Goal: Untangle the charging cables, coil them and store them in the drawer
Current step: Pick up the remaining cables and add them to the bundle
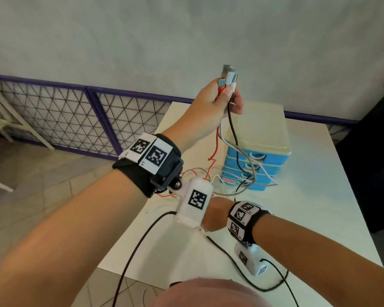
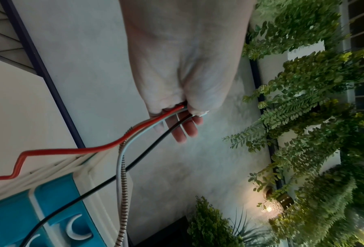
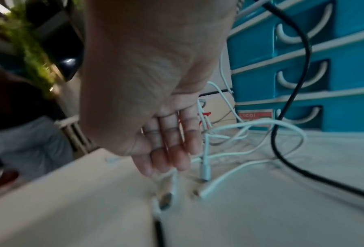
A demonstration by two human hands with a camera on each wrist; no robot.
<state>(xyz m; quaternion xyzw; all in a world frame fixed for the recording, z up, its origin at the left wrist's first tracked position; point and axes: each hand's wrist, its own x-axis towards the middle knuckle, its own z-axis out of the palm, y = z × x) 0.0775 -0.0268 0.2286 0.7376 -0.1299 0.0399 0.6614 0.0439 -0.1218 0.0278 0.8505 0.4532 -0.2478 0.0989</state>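
Above table (image 1: 308, 196) | left hand (image 1: 211, 105) pinches red, white, black, braided cables (image 1: 233, 134)

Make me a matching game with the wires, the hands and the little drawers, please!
Things:
1. left hand
2. right hand
3. red cable
4. drawer unit

States:
a. blue fronts, all shut
b. fingers straight, reaching down to the loose cable ends
c. kinked in a zigzag
d. raised, gripping a bunch of plugs

Pairs: 1-d, 2-b, 3-c, 4-a
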